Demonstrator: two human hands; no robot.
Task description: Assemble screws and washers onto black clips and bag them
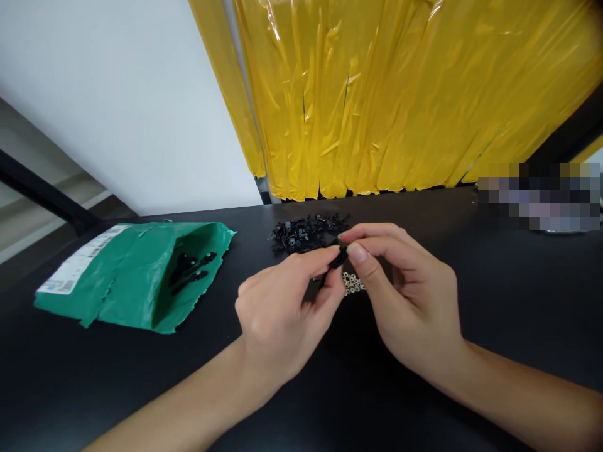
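Note:
Between the fingertips of both hands is a small black part (337, 256), mostly covered, so its exact kind does not show. My left hand (287, 307) pinches it from the left with thumb and forefinger. From the right, my right hand (409, 289) closes thumb and fingers at its other end. Just behind the hands lies a heap of small black plastic pieces (304, 232). Small metal rings that look like nuts (353, 284) lie on the table, partly hidden by my right thumb.
A torn-open green plastic mailer (127, 276) with a white label lies at the left, black pieces inside its mouth. The black table (198, 389) runs back to yellow plastic strips (377, 94) and a white panel (117, 94). A pixelated item (541, 198) sits far right.

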